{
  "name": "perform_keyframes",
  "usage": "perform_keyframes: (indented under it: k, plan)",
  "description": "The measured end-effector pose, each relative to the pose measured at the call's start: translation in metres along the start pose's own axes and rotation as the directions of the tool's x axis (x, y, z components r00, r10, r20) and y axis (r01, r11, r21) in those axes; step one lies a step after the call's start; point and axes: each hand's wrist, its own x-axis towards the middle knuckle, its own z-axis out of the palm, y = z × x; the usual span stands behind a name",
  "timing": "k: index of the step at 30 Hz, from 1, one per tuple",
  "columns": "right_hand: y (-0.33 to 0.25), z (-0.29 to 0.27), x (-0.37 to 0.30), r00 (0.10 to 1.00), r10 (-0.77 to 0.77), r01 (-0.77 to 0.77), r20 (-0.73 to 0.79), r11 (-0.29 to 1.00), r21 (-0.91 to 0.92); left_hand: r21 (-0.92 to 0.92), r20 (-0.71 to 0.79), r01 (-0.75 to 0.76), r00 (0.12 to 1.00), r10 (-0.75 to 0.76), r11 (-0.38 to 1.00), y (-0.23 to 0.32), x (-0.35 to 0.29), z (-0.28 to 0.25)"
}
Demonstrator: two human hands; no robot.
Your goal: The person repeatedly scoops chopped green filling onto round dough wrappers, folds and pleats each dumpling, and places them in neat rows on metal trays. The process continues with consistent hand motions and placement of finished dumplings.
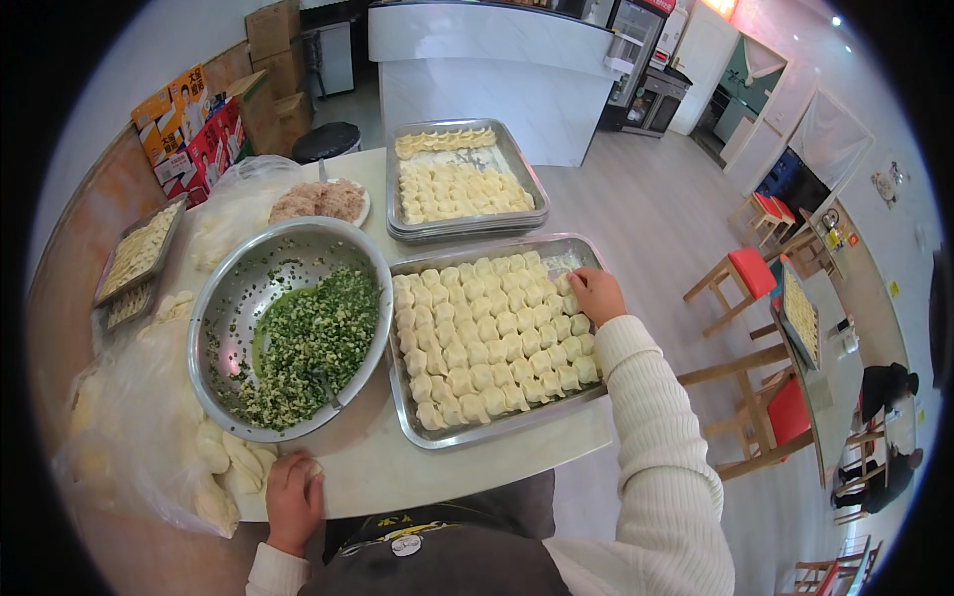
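Observation:
My right hand (pixel 596 295) reaches over the far right corner of a metal tray (pixel 422 437) filled with rows of folded dumplings (pixel 477 343). Its fingers are pinched together on a dumpling at the end of a row, partly hidden by them. By the table's near edge, my left hand (pixel 294 502) is closed, with a bit of pale dough (pixel 315 468) showing at its thumb and fingers. Just left of it lie pale dough wrappers (pixel 243 459) in a clear plastic bag (pixel 109 447). A large steel bowl (pixel 214 382) of chopped green filling (pixel 318 338) stands between the bag and tray.
Behind the tray stand stacked trays (pixel 537 214) with more dumplings. Beside them is a plate of minced meat (pixel 323 201). Smaller dumpling trays (pixel 141 253) sit at the far left. Red-topped stools (pixel 752 272) and another table (pixel 840 397) are on the right, with people (pixel 884 482) beyond.

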Motion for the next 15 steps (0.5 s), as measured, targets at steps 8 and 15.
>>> perform_keyframes:
  k: [8,15]
  plan:
    - [-0.016,-0.008,-0.004,0.993,0.047,-0.047,0.111,0.999,-0.003,-0.173,-0.028,0.217,0.974,-0.225,0.961,0.002,0.006,-0.002]
    - [-0.015,-0.020,-0.003,0.948,0.234,-0.199,0.217,0.965,-0.173,-0.861,0.507,0.373,0.571,-0.646,-0.346,0.002,0.009,-0.011]
